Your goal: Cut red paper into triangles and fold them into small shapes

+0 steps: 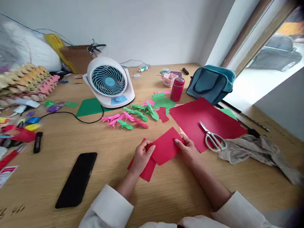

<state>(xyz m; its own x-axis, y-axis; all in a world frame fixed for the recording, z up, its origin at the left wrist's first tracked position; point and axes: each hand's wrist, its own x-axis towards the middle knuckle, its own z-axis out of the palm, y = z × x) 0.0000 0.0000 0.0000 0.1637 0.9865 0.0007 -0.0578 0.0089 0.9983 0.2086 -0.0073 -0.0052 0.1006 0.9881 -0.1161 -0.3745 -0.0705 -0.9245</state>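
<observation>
A small rectangle of red paper [165,146] is held slightly tilted between both hands. My left hand [142,155] pinches its left edge, thumb on top. At the right edge, my right hand [187,148] grips it the same way. Beneath my left hand lies another red paper piece [148,170] on the table. Large red sheets [190,114] are stacked to the right, with white-handled scissors [214,141] resting on them. Beyond my hands sits a cluster of green paper cut-outs [140,113] and pink paper cut-outs [114,119], along with a small red strip [162,114].
A white fan [110,83] stands at the back left. A red flask [177,89] and a teal bag [210,83] are at the back right. The black phone [76,180] lies front left; a grey cloth [256,148] is right. Colourful scraps and packets crowd the left edge.
</observation>
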